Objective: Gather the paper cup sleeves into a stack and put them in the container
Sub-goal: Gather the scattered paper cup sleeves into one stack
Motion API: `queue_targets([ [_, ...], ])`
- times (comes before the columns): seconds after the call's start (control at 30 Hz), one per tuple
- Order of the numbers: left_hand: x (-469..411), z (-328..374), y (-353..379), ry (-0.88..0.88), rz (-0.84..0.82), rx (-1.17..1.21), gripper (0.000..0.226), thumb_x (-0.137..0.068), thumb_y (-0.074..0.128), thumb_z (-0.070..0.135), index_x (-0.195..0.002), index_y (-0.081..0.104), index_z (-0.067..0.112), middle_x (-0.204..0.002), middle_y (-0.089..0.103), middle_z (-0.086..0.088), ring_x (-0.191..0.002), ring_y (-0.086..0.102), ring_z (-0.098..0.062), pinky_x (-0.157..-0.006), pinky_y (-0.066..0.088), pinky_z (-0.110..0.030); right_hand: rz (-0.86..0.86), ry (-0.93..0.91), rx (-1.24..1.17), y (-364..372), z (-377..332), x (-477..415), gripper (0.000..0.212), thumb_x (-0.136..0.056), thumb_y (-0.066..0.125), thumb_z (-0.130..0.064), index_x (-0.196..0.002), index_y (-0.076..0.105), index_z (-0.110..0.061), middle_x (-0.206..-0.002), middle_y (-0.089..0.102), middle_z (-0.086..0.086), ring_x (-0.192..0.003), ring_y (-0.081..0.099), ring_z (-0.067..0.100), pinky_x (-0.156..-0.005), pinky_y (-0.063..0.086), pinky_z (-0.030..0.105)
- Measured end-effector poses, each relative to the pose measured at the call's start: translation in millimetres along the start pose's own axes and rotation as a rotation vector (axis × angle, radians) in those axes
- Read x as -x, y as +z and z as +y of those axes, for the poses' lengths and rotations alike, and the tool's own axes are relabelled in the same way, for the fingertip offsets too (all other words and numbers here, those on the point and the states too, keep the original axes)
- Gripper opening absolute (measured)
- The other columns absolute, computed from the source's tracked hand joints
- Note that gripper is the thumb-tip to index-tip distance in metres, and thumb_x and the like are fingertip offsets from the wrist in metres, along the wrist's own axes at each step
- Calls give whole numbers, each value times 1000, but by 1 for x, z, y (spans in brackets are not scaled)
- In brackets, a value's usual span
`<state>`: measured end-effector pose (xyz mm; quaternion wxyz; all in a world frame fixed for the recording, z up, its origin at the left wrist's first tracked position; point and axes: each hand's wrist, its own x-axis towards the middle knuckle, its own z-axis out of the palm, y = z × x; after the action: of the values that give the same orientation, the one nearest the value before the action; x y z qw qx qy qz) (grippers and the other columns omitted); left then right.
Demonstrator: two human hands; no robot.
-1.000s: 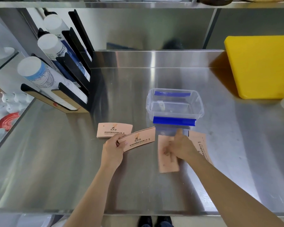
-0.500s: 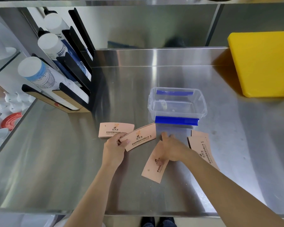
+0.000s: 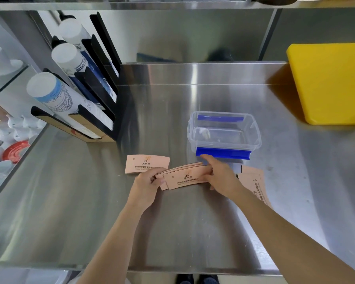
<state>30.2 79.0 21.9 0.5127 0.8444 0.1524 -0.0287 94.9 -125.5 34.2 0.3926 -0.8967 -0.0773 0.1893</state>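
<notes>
Stacking is midway: the left hand (image 3: 146, 184) and right hand (image 3: 220, 174) pinch a small sleeve stack (image 3: 186, 176) at the container's (image 3: 254, 130) seven o'clock; next, probably collect the loose sleeve (image 3: 147, 163) at the stack's ten o'clock.

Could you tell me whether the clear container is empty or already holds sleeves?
Empty: the container has no lid on, and only its bare bottom shows through.

Our two hands meet, closed on what they hold.
Our left hand (image 3: 146, 186) pinches with thumb on top; our right hand (image 3: 220, 175) grips opposite, both forearms outstretched.
</notes>
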Motion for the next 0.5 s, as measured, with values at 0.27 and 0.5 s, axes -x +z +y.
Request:
queue_targets([
  [0.27, 4, -1, 6, -57, -31, 151, 34, -76, 65, -1, -94, 58, 27, -84, 63, -4, -73, 55, -15, -64, 47, -9, 86, -51, 72, -2, 4, 3, 20, -80, 70, -19, -91, 53, -17, -99, 60, 4, -83, 51, 13, -71, 43, 18],
  [0.5, 6, 8, 18, -38, 61, 156, 23, -78, 65, 7, -73, 60, 29, -72, 68, -4, -63, 58, -15, -73, 46, -33, 53, 23, 30, -2, 13, 6, 29, -78, 71, -27, -92, 47, -19, -94, 64, 4, -60, 51, 7, -60, 45, 19],
])
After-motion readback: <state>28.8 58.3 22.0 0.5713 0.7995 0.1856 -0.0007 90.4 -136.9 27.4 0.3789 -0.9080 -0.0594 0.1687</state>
